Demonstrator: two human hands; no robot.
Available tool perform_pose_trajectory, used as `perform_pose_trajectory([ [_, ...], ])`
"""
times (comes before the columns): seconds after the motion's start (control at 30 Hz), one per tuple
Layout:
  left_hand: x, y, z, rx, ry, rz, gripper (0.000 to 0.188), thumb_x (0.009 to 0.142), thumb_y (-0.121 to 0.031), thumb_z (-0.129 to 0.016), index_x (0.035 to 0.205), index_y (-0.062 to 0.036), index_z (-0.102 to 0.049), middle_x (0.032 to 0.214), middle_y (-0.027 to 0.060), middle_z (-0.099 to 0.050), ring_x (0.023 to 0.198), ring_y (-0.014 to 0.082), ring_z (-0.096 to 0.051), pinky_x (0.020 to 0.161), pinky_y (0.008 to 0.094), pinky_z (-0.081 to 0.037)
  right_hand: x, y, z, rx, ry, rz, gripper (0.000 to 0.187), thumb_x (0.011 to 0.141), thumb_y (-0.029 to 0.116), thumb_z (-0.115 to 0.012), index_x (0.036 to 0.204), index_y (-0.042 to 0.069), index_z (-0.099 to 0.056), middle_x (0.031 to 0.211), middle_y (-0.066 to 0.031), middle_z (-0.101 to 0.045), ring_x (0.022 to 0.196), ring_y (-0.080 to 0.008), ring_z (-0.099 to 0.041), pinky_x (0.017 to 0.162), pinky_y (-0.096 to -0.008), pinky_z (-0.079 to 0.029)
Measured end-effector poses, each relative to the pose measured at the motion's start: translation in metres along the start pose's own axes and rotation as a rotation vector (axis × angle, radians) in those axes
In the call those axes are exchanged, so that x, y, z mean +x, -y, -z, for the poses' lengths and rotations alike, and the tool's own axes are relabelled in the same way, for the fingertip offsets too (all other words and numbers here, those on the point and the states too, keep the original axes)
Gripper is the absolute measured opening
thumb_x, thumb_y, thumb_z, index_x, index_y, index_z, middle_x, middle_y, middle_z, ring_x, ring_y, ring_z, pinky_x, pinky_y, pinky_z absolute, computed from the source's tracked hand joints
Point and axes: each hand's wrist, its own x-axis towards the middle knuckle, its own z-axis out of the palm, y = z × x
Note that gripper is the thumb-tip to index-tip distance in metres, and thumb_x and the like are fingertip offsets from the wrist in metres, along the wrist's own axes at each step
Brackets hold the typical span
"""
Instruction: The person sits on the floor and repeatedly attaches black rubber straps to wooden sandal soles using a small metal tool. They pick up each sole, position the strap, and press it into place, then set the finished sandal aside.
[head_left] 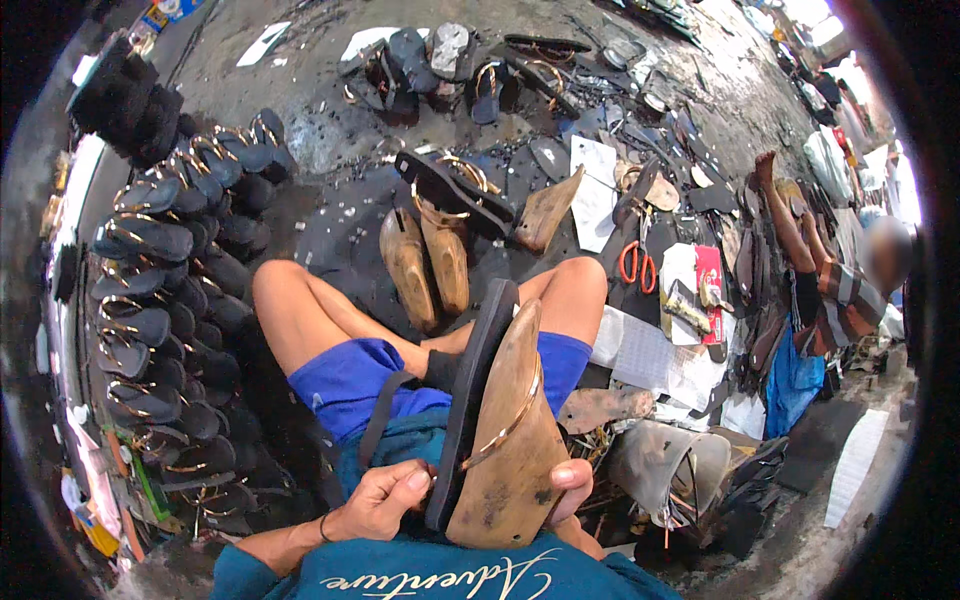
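A wooden shoe last (pixel 510 450) stands tilted in front of my body, toe end away from me. Against its left side lies a black-soled sandal (pixel 470 400), whose thin gold strap crosses the wood. My right hand (pixel 570 488) is closed on the last's heel end, thumb on its right side; the other fingers are mostly hidden. At the sandal's left edge, near the heel, my left hand (pixel 385 502) is closed in a pinch. Exactly which part of the sandal lies between thumb and finger is hard to make out.
Stacked black sandals (pixel 150 240) with gold straps line the left. Beyond my knees lie a pair of lasts (pixel 425 260) and another sandal (pixel 455 195). To the right are orange-handled scissors (pixel 637 266), papers, a grey bucket (pixel 665 465) and another person's legs (pixel 790 215).
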Motion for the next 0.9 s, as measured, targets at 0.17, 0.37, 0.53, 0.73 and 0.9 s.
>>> perform_pose_trajectory([
  [0.17, 0.035, 0.009, 0.019, 0.034, 0.230, 0.075, 0.040, 0.103, -0.034, -0.057, 0.130, -0.0048, -0.050, 0.099, -0.0027, -0.058, 0.083, 0.0068, -0.051, 0.074, 0.0243, -0.042, 0.011, -0.002, 0.006, 0.014, 0.093, -0.048, 0.098, 0.067, 0.033, -0.064, 0.152, -0.001, -0.029, 0.140, -0.0265, -0.051, 0.125, -0.0408, -0.053, 0.109, -0.0511, -0.042],
  [0.37, 0.078, 0.014, 0.017, -0.415, 0.226, 0.010, 0.087, 0.095, -0.055, -0.056, 0.158, -0.0084, -0.019, 0.150, 0.0084, -0.040, 0.134, 0.0210, -0.043, 0.112, 0.0355, -0.037, 0.040, 0.006, -0.009, -0.093, 0.174, -0.044, 0.100, 0.067, 0.031, -0.067, 0.153, 0.001, -0.028, 0.145, -0.0236, -0.047, 0.132, -0.0373, -0.048, 0.114, -0.0471, -0.037],
  [0.53, 0.108, 0.044, 0.060, -0.666, 0.020, -0.176, 0.089, 0.097, -0.074, -0.030, 0.157, -0.0087, -0.026, 0.158, 0.0117, -0.037, 0.146, 0.0273, -0.035, 0.119, 0.0440, -0.031, 0.094, 0.002, 0.010, -0.771, 0.223, 0.044, 0.091, 0.083, 0.031, -0.073, 0.155, 0.001, -0.026, 0.149, -0.0231, -0.038, 0.137, -0.0343, -0.041, 0.116, -0.0413, -0.033],
  [0.73, 0.130, 0.020, 0.040, -0.465, -0.491, -0.150, 0.073, 0.102, -0.060, -0.041, 0.148, -0.0026, -0.044, 0.146, 0.0099, -0.052, 0.134, 0.0280, -0.049, 0.116, 0.0452, -0.036, 0.074, 0.007, 0.002, -1.298, 0.098, 0.264, 0.077, 0.087, 0.033, -0.078, 0.144, -0.004, -0.041, 0.136, -0.0164, -0.055, 0.127, -0.0248, -0.053, 0.110, -0.0384, -0.039],
  [0.9, 0.148, 0.000, 0.145, -0.793, 0.126, -0.462, 0.081, 0.101, -0.063, -0.039, 0.145, 0.0054, -0.043, 0.142, 0.0240, -0.051, 0.116, 0.0330, -0.061, 0.093, 0.0416, -0.057, 0.084, 0.069, 0.013, -1.817, -0.068, 0.333, 0.063, 0.087, 0.035, -0.073, 0.133, -0.003, -0.054, 0.119, -0.0233, -0.067, 0.112, -0.0354, -0.065, 0.098, -0.0437, -0.049],
])
